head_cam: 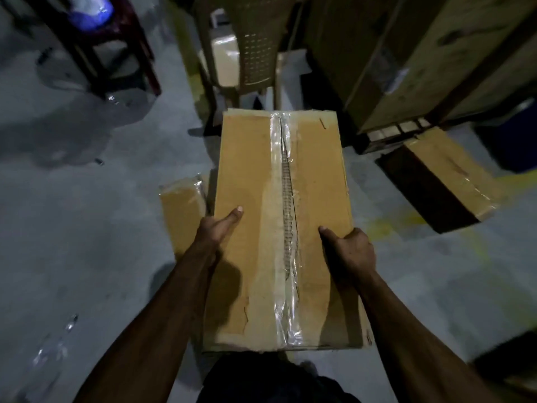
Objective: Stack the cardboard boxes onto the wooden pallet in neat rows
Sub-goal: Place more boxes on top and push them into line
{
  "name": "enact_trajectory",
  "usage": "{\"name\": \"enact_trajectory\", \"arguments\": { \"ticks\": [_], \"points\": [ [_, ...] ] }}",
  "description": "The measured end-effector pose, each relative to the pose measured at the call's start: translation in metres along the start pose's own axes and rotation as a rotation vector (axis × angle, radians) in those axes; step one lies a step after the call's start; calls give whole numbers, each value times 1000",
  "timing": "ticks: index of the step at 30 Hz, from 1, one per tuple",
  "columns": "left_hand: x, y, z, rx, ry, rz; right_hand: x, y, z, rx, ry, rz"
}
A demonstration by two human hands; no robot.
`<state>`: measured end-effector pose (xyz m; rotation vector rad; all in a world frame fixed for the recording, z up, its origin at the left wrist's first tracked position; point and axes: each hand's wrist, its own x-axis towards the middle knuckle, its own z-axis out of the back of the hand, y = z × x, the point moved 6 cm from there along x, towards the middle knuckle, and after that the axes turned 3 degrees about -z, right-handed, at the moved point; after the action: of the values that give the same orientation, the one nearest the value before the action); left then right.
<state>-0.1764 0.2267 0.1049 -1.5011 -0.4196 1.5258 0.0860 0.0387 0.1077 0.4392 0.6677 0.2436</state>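
Note:
I carry a long cardboard box [252,175] in front of me, its top seam covered by clear tape. My left hand [216,228] grips its left edge with the thumb lying on top. My right hand [353,248] grips the right edge, thumb on the top face. A second cardboard box [181,210] lies on the floor under the carried box, at its left. A third taped box [444,175] lies on the floor at the right. No wooden pallet shows in the view.
A beige plastic chair [252,53] stands straight ahead. Tall stacked cartons [436,53] fill the upper right. A dark stool [96,50] with a blue object stands at the upper left. The grey concrete floor [87,228] carries scraps of clear tape at the lower left.

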Motion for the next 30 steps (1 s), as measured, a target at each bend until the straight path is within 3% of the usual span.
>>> {"name": "enact_trajectory", "arguments": {
  "ticks": [9,16,24,30],
  "points": [
    [-45,-18,-170,204,343,-165,-55,-160,119,334,-304,-218],
    [-174,-29,-318,420,641,-315,-122,-300,186,554,-531,-413],
    [-297,19,-461,618,980,-367,-209,-439,210,806,-783,-725],
    [-364,70,-556,779,1211,-415,-260,-503,212,948,-927,-958]
  ]
}}
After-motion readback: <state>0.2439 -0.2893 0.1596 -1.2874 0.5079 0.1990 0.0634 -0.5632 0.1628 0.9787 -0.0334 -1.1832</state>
